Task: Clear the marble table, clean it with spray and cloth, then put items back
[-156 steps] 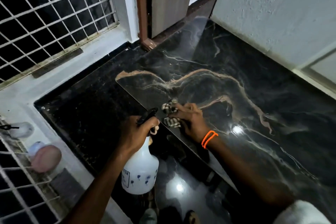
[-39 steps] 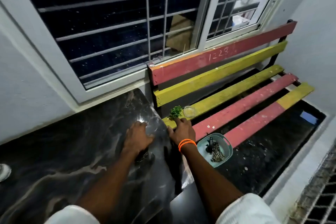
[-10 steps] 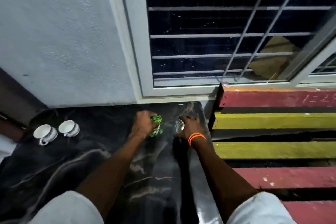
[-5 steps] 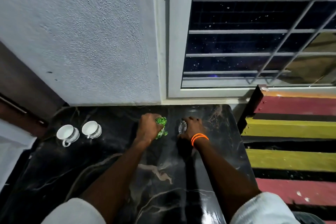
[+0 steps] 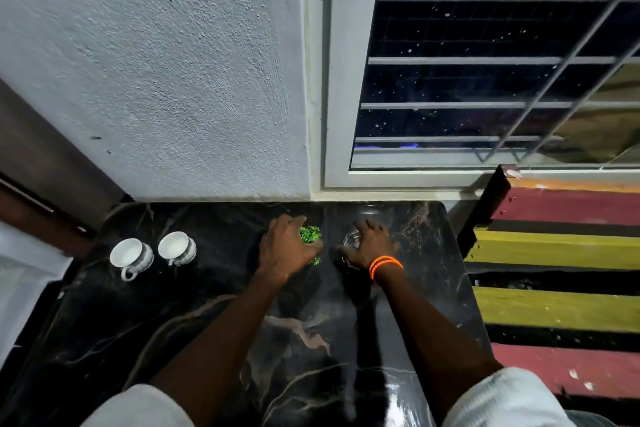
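The black marble table with pale veins fills the lower half of the view. My left hand is closed around a small green plant near the table's far edge; its pot is hidden under my fingers. My right hand, with orange bands at the wrist, rests on top of a small clear glass bowl just to the right of the plant. Both objects appear to sit on the marble. Two white cups stand side by side at the far left.
A textured white wall runs right behind the table. A barred window is at the upper right. A red and yellow slatted bench adjoins the table's right edge. A dark door frame is at the left.
Since a second ago my hands have kept their hold on the plant and the bowl at the table's far edge. My view has shifted left, so the cups sit nearer the middle.
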